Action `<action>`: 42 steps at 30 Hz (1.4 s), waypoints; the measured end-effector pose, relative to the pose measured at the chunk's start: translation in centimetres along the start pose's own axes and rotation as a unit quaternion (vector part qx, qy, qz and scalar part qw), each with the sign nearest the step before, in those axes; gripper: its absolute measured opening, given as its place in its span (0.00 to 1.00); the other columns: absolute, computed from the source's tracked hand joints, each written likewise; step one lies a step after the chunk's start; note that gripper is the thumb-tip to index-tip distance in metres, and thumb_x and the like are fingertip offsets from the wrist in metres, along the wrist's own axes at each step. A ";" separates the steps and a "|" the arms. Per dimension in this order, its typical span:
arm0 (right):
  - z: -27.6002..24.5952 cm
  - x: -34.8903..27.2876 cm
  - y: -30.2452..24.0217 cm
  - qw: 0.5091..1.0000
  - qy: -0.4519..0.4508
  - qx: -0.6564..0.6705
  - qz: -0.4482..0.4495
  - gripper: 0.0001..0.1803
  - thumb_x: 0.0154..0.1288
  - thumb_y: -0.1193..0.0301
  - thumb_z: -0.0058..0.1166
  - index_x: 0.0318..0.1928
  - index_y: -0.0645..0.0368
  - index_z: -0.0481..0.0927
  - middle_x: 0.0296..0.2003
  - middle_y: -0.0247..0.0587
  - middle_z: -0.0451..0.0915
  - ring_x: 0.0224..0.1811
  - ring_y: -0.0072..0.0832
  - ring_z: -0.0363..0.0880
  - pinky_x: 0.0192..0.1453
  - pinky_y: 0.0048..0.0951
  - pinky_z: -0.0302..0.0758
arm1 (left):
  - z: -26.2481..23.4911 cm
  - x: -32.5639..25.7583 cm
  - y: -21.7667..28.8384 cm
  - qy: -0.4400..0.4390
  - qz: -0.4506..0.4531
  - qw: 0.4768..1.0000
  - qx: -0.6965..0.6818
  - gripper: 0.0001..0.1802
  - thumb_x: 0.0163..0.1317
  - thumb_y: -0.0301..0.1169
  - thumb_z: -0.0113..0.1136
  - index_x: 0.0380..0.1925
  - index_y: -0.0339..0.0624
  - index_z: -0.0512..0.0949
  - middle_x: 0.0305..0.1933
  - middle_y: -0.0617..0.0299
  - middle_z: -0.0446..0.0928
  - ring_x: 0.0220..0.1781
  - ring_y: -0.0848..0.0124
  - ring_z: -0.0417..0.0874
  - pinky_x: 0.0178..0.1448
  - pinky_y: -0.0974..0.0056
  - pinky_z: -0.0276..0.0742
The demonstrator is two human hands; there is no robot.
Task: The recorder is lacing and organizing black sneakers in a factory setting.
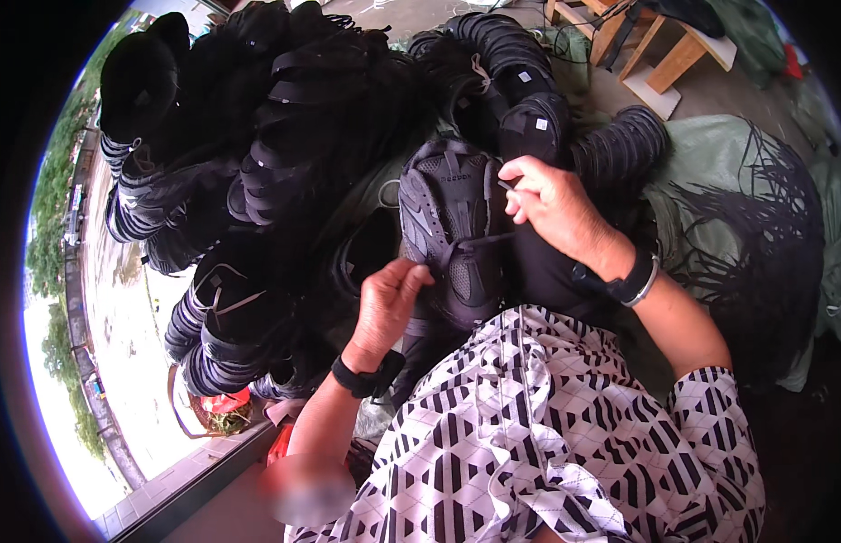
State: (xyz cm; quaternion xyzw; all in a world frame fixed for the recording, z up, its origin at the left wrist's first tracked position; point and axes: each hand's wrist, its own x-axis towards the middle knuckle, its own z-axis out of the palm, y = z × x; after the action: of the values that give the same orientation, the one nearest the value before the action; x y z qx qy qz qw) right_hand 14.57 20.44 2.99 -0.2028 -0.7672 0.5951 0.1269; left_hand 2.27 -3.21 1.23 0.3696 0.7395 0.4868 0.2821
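Uneven tugging could twist the lace (482, 242), which the left hand (392, 294) seemingly pinches at the left of the shoe (455, 210), the right hand (549, 201) pinching a dark tip (505, 185) at its right.

at the grip: black mesh shoe upper (448, 195), charcoal side stripes (420, 226). left of grip: stacked black fabric shoe uppers (321, 81). right of grip: pale green woven sheet (701, 145); thin black laces (755, 217). below grip: white cloth shirt (493, 425), black-striped geometric pattern.

Free air above the shoe (451, 204) between left hand (387, 300) and right hand (556, 206); dense black stacks (316, 109) to the left
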 end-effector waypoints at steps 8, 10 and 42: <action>1.6 -3.6 0.8 0.995 -0.059 -0.041 0.071 0.04 0.61 0.77 0.53 0.31 0.65 0.75 0.21 0.39 0.78 0.22 0.23 0.78 0.26 0.24 0.74 | 0.9 1.3 0.0 0.039 -0.068 0.994 -0.081 0.11 0.68 0.32 0.53 0.32 0.35 0.77 0.24 0.71 0.70 0.28 0.82 0.68 0.36 0.74 0.66; 1.8 -3.6 1.0 0.996 -0.049 -0.068 0.039 0.04 0.62 0.77 0.53 0.31 0.64 0.76 0.22 0.35 0.77 0.21 0.17 0.75 0.24 0.19 0.73 | 1.0 1.2 0.2 0.037 -0.086 0.990 -0.110 0.12 0.67 0.33 0.54 0.30 0.36 0.77 0.25 0.72 0.70 0.30 0.81 0.68 0.37 0.74 0.65; 0.9 -0.3 1.2 0.981 -0.174 -0.015 0.079 0.03 0.60 0.78 0.49 0.30 0.65 0.75 0.21 0.38 0.78 0.20 0.22 0.78 0.26 0.23 0.74 | 2.2 3.5 2.9 0.100 0.100 0.947 0.288 0.08 0.54 0.29 0.61 0.21 0.38 0.73 0.24 0.60 0.73 0.23 0.61 0.76 0.27 0.59 0.71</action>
State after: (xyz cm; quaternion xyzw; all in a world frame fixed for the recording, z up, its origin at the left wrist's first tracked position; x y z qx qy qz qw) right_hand 14.62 19.81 1.59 -0.1580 -0.7677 0.6182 -0.0590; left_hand 2.83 1.51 2.95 0.4566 0.8318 0.3134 0.0375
